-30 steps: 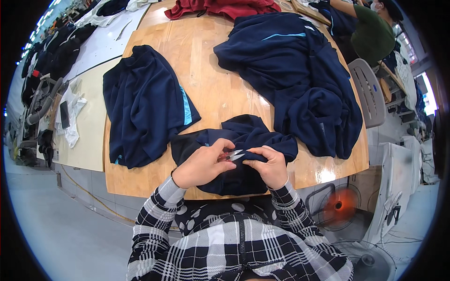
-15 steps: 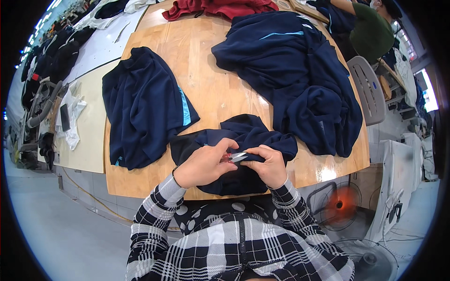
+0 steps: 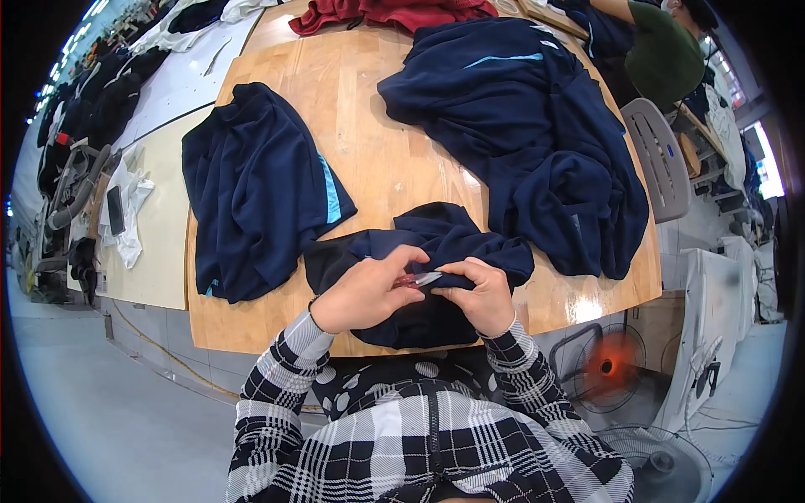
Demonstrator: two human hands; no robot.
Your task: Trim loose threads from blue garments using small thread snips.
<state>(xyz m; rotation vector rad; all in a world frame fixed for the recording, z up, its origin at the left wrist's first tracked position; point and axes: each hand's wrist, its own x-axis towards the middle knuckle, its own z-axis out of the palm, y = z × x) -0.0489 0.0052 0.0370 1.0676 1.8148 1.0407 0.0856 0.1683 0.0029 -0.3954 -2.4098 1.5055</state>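
My left hand [image 3: 369,289] is closed around red-handled thread snips [image 3: 426,278], whose silver blades point right. The blade tips reach the dark navy garment [image 3: 444,226] bunched at the table's near edge. Pinched between the thumb and fingers of my right hand [image 3: 480,293] is a fold of that garment, just beside the tips. Whether a thread lies between the blades is too small to tell.
A navy garment with a light blue stripe [image 3: 251,184] lies on the wooden table [image 3: 352,109] at left. More navy garments [image 3: 537,142] are heaped at right, red cloth [image 3: 394,12] at the far edge. A fan [image 3: 608,367] stands below right; a co-worker [image 3: 667,59] is at far right.
The snips' blades, spread apart before, are now closed together. Both hands have stayed almost in place on the garment.
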